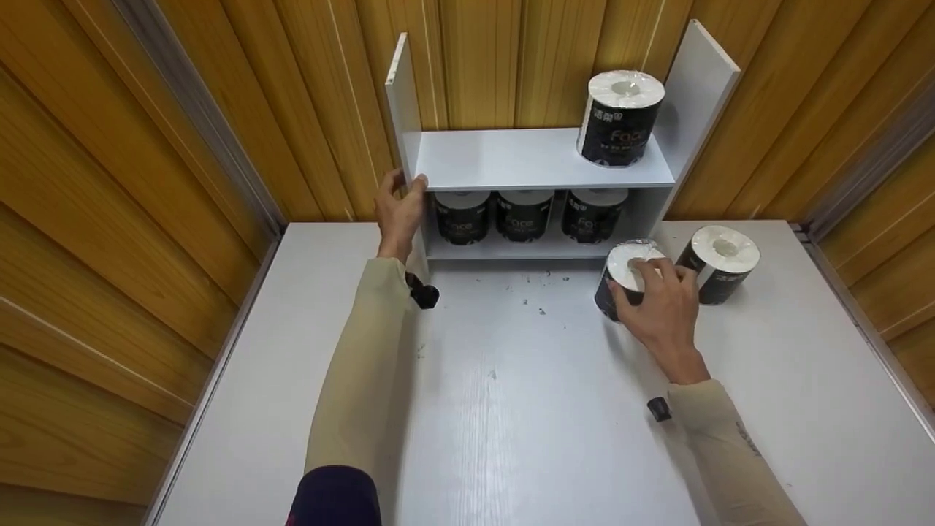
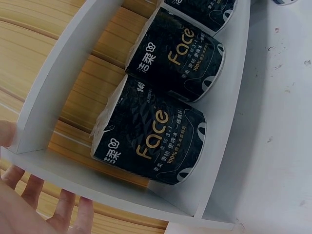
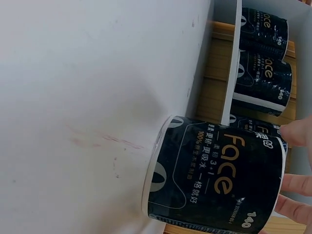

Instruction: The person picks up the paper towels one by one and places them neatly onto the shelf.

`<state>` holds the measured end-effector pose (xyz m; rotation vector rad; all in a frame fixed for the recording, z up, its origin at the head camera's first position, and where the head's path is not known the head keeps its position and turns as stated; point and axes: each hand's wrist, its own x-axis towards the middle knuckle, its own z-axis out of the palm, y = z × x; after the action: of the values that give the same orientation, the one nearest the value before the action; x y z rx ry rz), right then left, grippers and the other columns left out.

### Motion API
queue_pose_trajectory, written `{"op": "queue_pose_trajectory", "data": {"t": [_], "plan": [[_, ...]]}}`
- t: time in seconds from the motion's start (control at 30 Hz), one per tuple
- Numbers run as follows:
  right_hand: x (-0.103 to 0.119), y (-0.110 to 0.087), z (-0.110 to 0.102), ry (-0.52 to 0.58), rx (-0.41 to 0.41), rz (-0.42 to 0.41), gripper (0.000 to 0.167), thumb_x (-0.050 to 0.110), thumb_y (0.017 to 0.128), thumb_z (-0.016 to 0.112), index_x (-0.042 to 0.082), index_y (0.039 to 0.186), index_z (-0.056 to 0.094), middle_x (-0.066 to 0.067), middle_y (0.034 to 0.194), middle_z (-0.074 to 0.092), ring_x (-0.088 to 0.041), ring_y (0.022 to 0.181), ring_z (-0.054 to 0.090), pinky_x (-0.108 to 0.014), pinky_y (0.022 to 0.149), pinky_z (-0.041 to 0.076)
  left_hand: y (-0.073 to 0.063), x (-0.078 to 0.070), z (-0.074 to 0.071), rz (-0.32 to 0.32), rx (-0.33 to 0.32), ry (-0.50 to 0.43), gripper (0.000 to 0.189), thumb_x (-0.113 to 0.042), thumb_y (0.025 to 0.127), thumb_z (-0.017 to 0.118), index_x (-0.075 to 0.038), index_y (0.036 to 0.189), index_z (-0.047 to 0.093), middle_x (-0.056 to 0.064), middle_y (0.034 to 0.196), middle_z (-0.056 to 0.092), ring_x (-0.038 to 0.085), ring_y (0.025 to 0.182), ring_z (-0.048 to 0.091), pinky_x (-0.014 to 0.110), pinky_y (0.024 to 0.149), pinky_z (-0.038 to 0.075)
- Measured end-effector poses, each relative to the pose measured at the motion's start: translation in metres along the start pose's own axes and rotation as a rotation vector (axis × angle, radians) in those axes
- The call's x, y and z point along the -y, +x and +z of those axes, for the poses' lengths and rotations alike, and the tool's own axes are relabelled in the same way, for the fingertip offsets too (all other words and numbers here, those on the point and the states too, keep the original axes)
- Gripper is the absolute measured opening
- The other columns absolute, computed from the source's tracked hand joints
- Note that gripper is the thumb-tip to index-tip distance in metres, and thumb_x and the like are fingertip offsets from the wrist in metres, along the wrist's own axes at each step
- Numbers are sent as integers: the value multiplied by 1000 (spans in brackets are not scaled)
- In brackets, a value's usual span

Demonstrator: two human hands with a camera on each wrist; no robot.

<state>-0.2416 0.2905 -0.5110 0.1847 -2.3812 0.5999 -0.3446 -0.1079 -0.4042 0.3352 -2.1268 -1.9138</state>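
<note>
My left hand (image 1: pixel 400 215) grips the left side panel (image 1: pixel 406 109) of a small white shelf (image 1: pixel 497 157), at the height of its upper board. In the left wrist view the fingers (image 2: pixel 62 207) wrap the panel's outer side. My right hand (image 1: pixel 663 314) holds a toilet paper roll (image 3: pixel 219 175) from above, thumb on its side and fingers at the top. That roll, in a black "Face" wrapper, is close to the shelf's front right corner. Another roll (image 1: pixel 719 263) stands just right of the hand. One more roll (image 1: pixel 621 120) sits on the upper board, at its right end.
Three rolls stand in a row on the lower board: a left one (image 1: pixel 462 218), a middle one (image 1: pixel 524 217) and a right one (image 1: pixel 594 217). The white table (image 1: pixel 482 409) bears small dark marks. Wood-look walls (image 1: pixel 478 58) rise behind and at both sides.
</note>
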Motion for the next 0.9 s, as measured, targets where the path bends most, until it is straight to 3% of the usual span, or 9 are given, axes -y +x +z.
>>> {"op": "queue_pose_trajectory", "data": {"t": [0.23,0.5,0.7,0.9], "plan": [[3,-3,5,-18,-34,12,48,28,85,85,-3,120,74,-30,120,68,-58,114,53,-66,99,40,1,1,1,-4,-2,-10,50,-35,106,66,-16,151,57,7,155,54,23,144,48,45,121,42],[7,-6,11,-17,-48,40,48,24,85,84,-6,121,73,-32,120,68,-55,114,58,-64,108,37,1,1,1,-14,-10,7,52,-36,105,66,-16,152,55,8,157,51,25,147,46,45,122,41],[9,-8,15,-22,-32,82,51,23,86,83,-6,126,71,-31,124,68,-53,118,59,-62,106,38,1,1,2,-8,-16,5,50,-35,105,66,-16,151,56,8,155,53,24,145,47,45,121,41],[7,-7,21,-18,-79,82,49,24,85,85,-4,123,72,-30,121,70,-52,116,61,-61,108,38,2,1,1,-12,-18,-1,52,-35,105,66,-16,152,55,8,156,53,24,146,47,45,122,40]]}}
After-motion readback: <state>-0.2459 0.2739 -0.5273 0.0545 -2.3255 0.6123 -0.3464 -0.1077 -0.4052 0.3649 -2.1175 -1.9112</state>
